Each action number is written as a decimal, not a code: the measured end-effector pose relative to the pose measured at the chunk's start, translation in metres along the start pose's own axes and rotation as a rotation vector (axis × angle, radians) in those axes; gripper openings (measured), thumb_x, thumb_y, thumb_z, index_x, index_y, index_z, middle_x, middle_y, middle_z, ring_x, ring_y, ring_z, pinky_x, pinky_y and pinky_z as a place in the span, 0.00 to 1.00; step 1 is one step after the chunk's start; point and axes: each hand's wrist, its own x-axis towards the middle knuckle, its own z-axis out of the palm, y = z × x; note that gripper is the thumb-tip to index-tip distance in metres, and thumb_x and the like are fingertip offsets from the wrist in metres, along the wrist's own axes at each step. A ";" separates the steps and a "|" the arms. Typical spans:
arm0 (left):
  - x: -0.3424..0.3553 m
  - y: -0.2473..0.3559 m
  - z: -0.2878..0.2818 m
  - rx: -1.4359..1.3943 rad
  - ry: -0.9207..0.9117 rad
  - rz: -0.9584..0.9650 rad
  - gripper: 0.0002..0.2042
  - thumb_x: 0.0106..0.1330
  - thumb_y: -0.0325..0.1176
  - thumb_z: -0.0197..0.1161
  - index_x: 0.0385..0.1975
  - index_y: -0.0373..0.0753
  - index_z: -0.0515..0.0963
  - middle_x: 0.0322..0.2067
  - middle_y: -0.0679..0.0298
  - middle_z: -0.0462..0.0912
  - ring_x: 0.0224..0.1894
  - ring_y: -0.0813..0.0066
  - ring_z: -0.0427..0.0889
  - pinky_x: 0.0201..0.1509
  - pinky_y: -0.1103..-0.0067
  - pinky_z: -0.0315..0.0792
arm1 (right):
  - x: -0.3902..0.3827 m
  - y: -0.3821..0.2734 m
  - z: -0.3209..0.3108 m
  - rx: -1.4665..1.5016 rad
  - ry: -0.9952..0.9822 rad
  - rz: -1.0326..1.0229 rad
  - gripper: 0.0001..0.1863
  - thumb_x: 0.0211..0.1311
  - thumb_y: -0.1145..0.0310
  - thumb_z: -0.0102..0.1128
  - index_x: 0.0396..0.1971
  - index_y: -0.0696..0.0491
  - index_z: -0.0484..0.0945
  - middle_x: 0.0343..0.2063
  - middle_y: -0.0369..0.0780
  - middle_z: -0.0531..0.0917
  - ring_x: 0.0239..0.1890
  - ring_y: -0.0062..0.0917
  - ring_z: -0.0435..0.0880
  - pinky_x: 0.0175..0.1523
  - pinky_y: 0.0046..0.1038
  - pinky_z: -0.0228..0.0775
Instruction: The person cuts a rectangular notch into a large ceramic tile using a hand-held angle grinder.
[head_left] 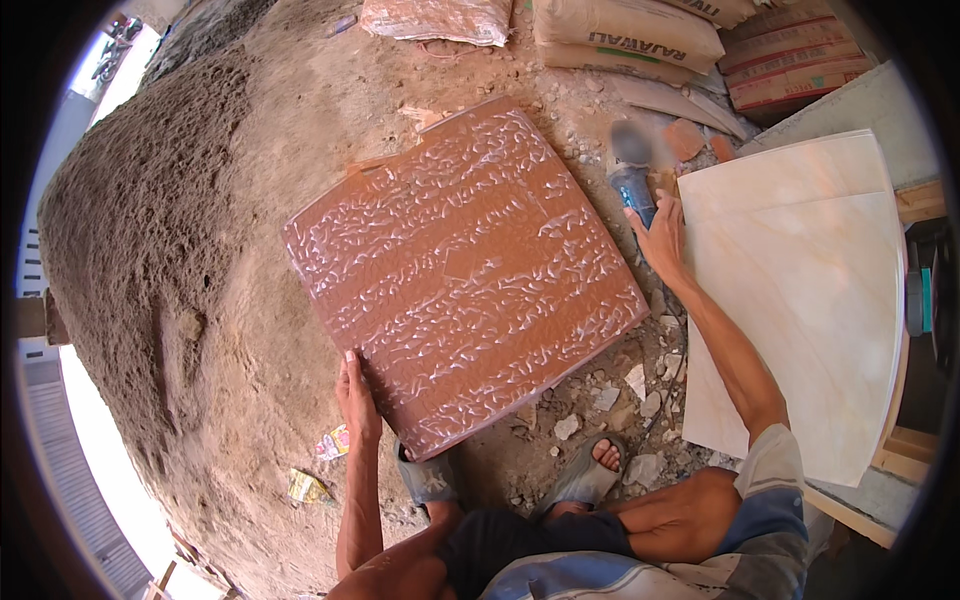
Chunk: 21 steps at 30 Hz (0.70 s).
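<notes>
A large square reddish-brown tile (pixel 470 275) lies tilted in front of me, its ridged, glossy underside facing up. My left hand (pixel 358 398) grips its near-left edge, fingertips along the rim. To the right of the tile, my right hand (pixel 662 238) is closed around the rear of a blue angle grinder (pixel 632 188). The grinder's head points away from me and its disc area is blurred. A dark cable runs from it toward my feet. Part of the grip lies hidden beneath my right hand.
A stack of cream marbled tiles (pixel 800 300) stands at the right on wood. Cement sacks (pixel 630 40) and red boxes (pixel 790 60) fill the far right. A sand heap (pixel 130 200) rises at left. Rubble (pixel 600 400) surrounds my sandals (pixel 585 475). Wrappers (pixel 308 487) lie at lower left.
</notes>
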 end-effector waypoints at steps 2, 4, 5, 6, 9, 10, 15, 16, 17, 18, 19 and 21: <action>-0.002 0.002 -0.003 0.020 0.016 0.018 0.31 0.88 0.53 0.54 0.73 0.30 0.73 0.69 0.58 0.80 0.69 0.71 0.77 0.77 0.71 0.68 | -0.004 -0.017 -0.014 0.087 0.036 -0.134 0.33 0.75 0.55 0.72 0.67 0.59 0.68 0.49 0.53 0.80 0.52 0.49 0.82 0.60 0.47 0.76; -0.005 0.010 0.001 0.051 0.022 0.032 0.31 0.88 0.53 0.54 0.74 0.30 0.73 0.69 0.58 0.80 0.69 0.71 0.77 0.78 0.70 0.68 | -0.018 -0.032 -0.028 0.297 -0.125 -0.177 0.30 0.74 0.57 0.72 0.66 0.57 0.70 0.46 0.50 0.79 0.49 0.46 0.82 0.59 0.46 0.76; -0.006 0.016 0.011 0.047 0.006 0.026 0.31 0.89 0.53 0.54 0.74 0.30 0.73 0.69 0.58 0.80 0.69 0.71 0.77 0.77 0.70 0.68 | -0.027 -0.039 -0.037 0.343 -0.231 -0.106 0.27 0.78 0.54 0.68 0.64 0.58 0.72 0.47 0.50 0.81 0.48 0.44 0.83 0.58 0.45 0.76; -0.006 0.019 0.018 0.044 -0.011 0.021 0.31 0.89 0.53 0.53 0.74 0.30 0.72 0.69 0.58 0.80 0.69 0.71 0.78 0.77 0.70 0.69 | -0.039 -0.041 -0.035 0.386 -0.305 -0.018 0.27 0.80 0.53 0.66 0.63 0.58 0.72 0.47 0.51 0.82 0.48 0.45 0.84 0.57 0.45 0.76; 0.003 0.013 0.029 0.005 -0.051 0.010 0.29 0.90 0.51 0.52 0.74 0.31 0.73 0.68 0.59 0.82 0.67 0.72 0.80 0.74 0.70 0.72 | -0.056 -0.047 -0.033 0.498 -0.492 0.204 0.29 0.85 0.46 0.56 0.60 0.60 0.75 0.45 0.52 0.88 0.45 0.49 0.88 0.54 0.46 0.77; 0.004 0.014 0.026 0.005 -0.051 0.015 0.28 0.90 0.51 0.52 0.73 0.32 0.73 0.67 0.59 0.82 0.66 0.72 0.80 0.73 0.71 0.73 | -0.054 -0.049 -0.031 0.505 -0.516 0.232 0.28 0.85 0.46 0.57 0.59 0.60 0.77 0.44 0.52 0.88 0.45 0.48 0.89 0.54 0.45 0.77; -0.003 0.015 0.019 -0.003 0.013 0.098 0.25 0.90 0.49 0.54 0.68 0.31 0.77 0.59 0.59 0.88 0.56 0.76 0.85 0.65 0.73 0.78 | -0.051 -0.068 -0.026 0.490 -0.401 0.227 0.26 0.84 0.49 0.59 0.51 0.61 0.82 0.40 0.48 0.89 0.41 0.37 0.89 0.52 0.40 0.78; -0.007 0.017 0.018 0.001 0.015 0.092 0.25 0.90 0.49 0.54 0.68 0.31 0.77 0.59 0.59 0.88 0.56 0.76 0.85 0.65 0.73 0.78 | -0.050 -0.072 -0.029 0.521 -0.415 0.244 0.25 0.84 0.49 0.60 0.52 0.62 0.82 0.39 0.47 0.89 0.41 0.35 0.88 0.52 0.38 0.78; -0.012 0.020 0.016 0.005 0.020 0.086 0.25 0.89 0.49 0.54 0.68 0.31 0.77 0.59 0.59 0.88 0.56 0.76 0.85 0.65 0.73 0.78 | -0.049 -0.075 -0.035 0.554 -0.431 0.259 0.25 0.84 0.50 0.60 0.52 0.62 0.82 0.39 0.46 0.90 0.41 0.32 0.88 0.52 0.37 0.78; -0.018 0.023 0.020 0.006 0.020 0.068 0.25 0.89 0.49 0.54 0.68 0.31 0.77 0.59 0.59 0.88 0.56 0.76 0.85 0.65 0.74 0.78 | -0.047 -0.071 -0.043 0.575 -0.452 0.281 0.25 0.83 0.51 0.61 0.52 0.62 0.83 0.39 0.44 0.90 0.41 0.29 0.87 0.52 0.36 0.78; -0.028 0.027 0.025 -0.030 0.018 0.046 0.26 0.89 0.49 0.54 0.69 0.31 0.76 0.59 0.60 0.88 0.56 0.76 0.85 0.66 0.74 0.77 | -0.050 -0.065 -0.050 0.580 -0.468 0.290 0.24 0.83 0.51 0.61 0.52 0.62 0.83 0.39 0.44 0.90 0.42 0.28 0.87 0.52 0.35 0.78; -0.049 0.039 0.032 -0.009 0.037 0.017 0.26 0.89 0.49 0.55 0.68 0.31 0.76 0.58 0.60 0.88 0.56 0.76 0.85 0.66 0.74 0.77 | -0.054 -0.054 -0.067 0.595 -0.501 0.309 0.24 0.83 0.51 0.62 0.52 0.62 0.83 0.40 0.42 0.90 0.43 0.26 0.87 0.53 0.33 0.77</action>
